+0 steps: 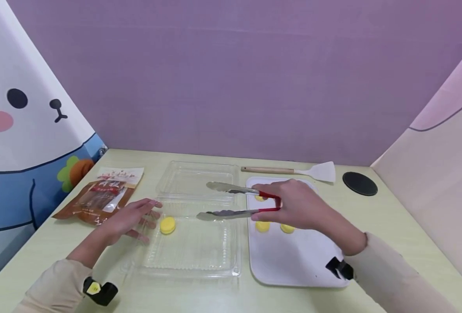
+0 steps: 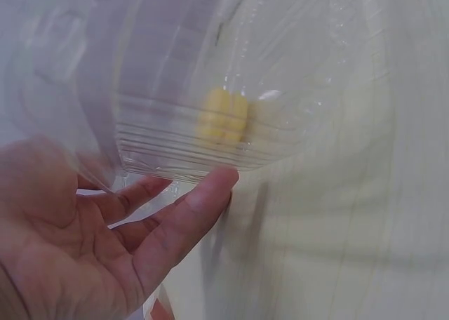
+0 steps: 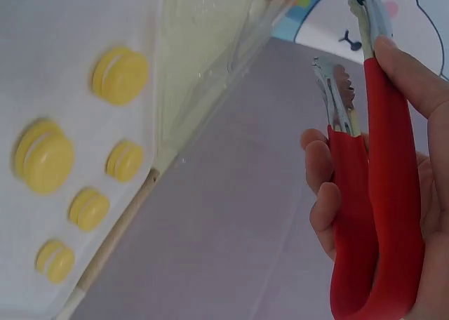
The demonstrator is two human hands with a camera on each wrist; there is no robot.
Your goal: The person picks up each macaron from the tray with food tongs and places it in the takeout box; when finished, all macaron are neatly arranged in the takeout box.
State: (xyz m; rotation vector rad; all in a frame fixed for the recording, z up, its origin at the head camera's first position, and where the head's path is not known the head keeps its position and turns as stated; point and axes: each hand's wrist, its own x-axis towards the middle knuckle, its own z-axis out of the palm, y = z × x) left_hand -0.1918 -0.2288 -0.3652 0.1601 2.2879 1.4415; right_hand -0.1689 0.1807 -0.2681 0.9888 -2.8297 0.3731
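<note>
My right hand [image 1: 298, 204] grips tongs [image 1: 231, 213] by their red handles, with the metal arms spread and nothing between the tips. They hang over the right part of a clear plastic container [image 1: 199, 250], whose lid lies folded back behind it. One yellow macaron [image 1: 167, 225] sits inside the container near its left side. My left hand [image 1: 128, 221] is at the container's left edge, fingers loosely bent; in the left wrist view the thumb [image 2: 210, 190] meets or nearly meets the wall. Several more macarons [image 3: 45, 158] lie on the white tray [image 1: 293, 267], partly hidden by my right hand in the head view.
Behind the tray lies a spatula [image 1: 323, 171] with a white blade and wooden handle. A black disc [image 1: 359, 183] is at the back right. To the left of the container is a brown snack bag [image 1: 102, 198]. A purple wall [image 1: 231, 87] borders the table's back.
</note>
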